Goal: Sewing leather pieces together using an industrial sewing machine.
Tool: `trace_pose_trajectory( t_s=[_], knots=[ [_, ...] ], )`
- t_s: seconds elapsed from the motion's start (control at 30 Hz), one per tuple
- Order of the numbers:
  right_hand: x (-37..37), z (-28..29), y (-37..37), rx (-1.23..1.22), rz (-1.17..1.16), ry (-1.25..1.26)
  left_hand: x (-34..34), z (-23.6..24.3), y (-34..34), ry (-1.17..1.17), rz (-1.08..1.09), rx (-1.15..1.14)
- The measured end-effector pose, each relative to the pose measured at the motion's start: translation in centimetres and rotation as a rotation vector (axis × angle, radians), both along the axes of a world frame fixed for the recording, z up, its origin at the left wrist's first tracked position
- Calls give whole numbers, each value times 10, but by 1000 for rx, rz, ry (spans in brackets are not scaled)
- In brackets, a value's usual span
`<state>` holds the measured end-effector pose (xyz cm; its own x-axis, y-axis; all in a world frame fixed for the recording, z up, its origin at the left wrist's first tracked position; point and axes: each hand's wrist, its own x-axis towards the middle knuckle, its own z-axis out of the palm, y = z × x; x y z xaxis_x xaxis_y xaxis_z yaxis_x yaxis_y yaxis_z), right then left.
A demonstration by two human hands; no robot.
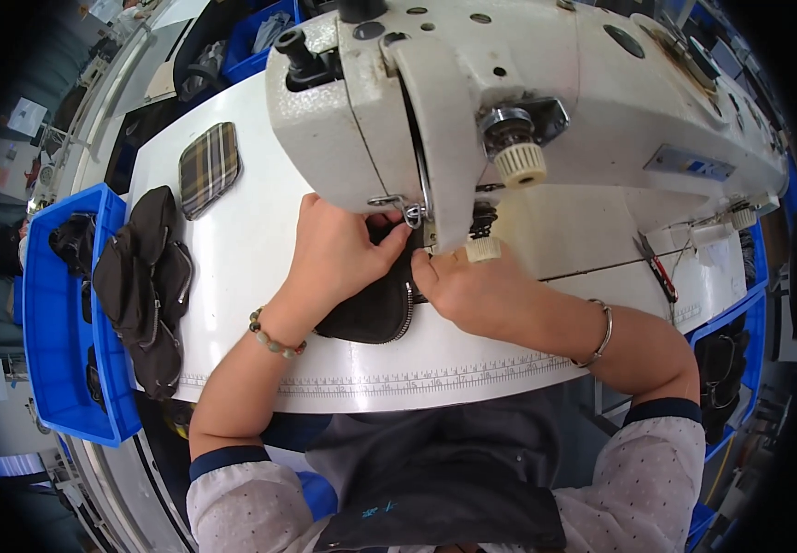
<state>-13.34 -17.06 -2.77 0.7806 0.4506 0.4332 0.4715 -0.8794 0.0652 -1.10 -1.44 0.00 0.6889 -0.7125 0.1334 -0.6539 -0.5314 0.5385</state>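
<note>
Your black pouch (371, 311) lies under the head of the sewing machine (546, 111), its zipper (408, 313) side curving toward the front edge of the table (242, 276). Your left hand (341, 251) pinches the dark cloth between thumb and forefinger, close beside the metal parts below the machine's head. Your right hand (472, 284) is curled, its thumb at the pouch's zipper side; the other fingertips are hidden, so I cannot tell whether they grip anything.

The main risk is to your fingers: both hands sit so near the stitching spot that, if the machine runs while you are guiding the cloth, a fingertip could slip under the needle, which I cannot make out from here. The metal teeth are another worry; if the zipper drifts into the needle's path, the needle could bend or snap. Uneven pulling between your two hands could pucker the cloth or send a seam crooked.

Around you, the dark pouches (145, 286) heaped over the table's left edge, against the blue bin (127, 387), could slide off if your left elbow swings outward. The red-handled snips (660, 275) near the right edge could catch your right forearm should it sweep back.
</note>
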Motion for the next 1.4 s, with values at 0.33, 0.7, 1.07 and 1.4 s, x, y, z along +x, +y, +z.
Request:
trace_pose_trajectory(
  t_s=[0.33, 0.7, 1.07, 1.4],
  knots=[
    [14, -6, -18, 72, -37, -66, -13, 17, 12, -234, -32, 127],
    [-5, 18, -8, 127, -148, 154, -37, 48, 33, 38, -382, 148],
    [-42, 22, 30, -10, 37, 214, -34, 26, 28, -485, -447, 87],
    [-46, 21, 33, -44, 17, 139, -32, 24, 30, -322, -461, 87]
  ],
)
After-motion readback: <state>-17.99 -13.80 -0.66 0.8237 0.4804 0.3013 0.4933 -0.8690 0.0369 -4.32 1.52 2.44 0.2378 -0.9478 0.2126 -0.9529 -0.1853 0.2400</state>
